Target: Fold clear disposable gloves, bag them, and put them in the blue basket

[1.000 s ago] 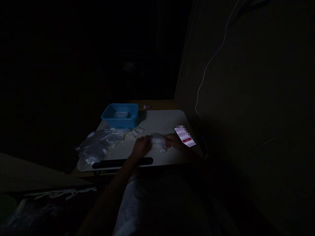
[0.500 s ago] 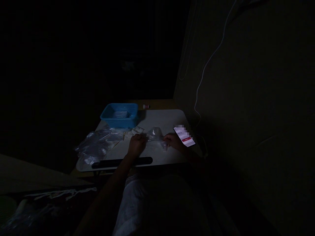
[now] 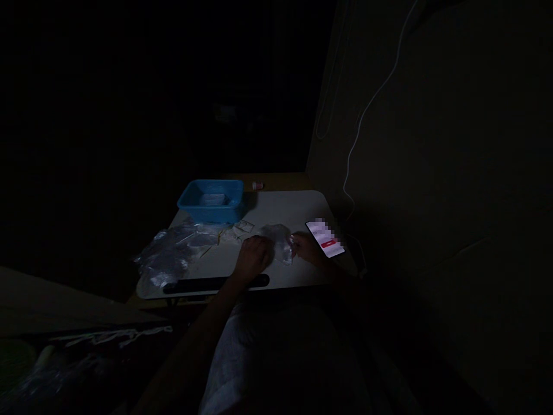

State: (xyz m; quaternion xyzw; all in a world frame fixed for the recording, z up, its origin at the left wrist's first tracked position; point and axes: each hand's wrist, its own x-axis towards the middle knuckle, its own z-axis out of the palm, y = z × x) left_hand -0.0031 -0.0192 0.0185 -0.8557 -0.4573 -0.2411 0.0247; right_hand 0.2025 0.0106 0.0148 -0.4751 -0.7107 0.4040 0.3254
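Note:
A small clear plastic bag [image 3: 280, 241] lies low over the white folding table [image 3: 285, 204], between my two hands. My left hand [image 3: 253, 257] is closed at the bag's left edge, its fingertips partly hidden in the dim light. On the right edge, my right hand [image 3: 306, 248] pinches the plastic between thumb and fingers. A lit phone [image 3: 326, 239] is right beside my right hand. Left of my left hand are crumpled pale packets [image 3: 237, 230] and a heap of clear plastic bags [image 3: 173, 256].
A blue plastic basket [image 3: 211, 214] with pale contents stands at the table's back left. Behind the table is a small red-and-white container [image 3: 258, 186]. A black ledge [image 3: 194, 285] runs along the front edge. A white cable [image 3: 371, 101] hangs by the right wall.
My left hand has moved right, closer to my right hand. The small bag between them now looks flatter and more spread out. My right hand has barely shifted.

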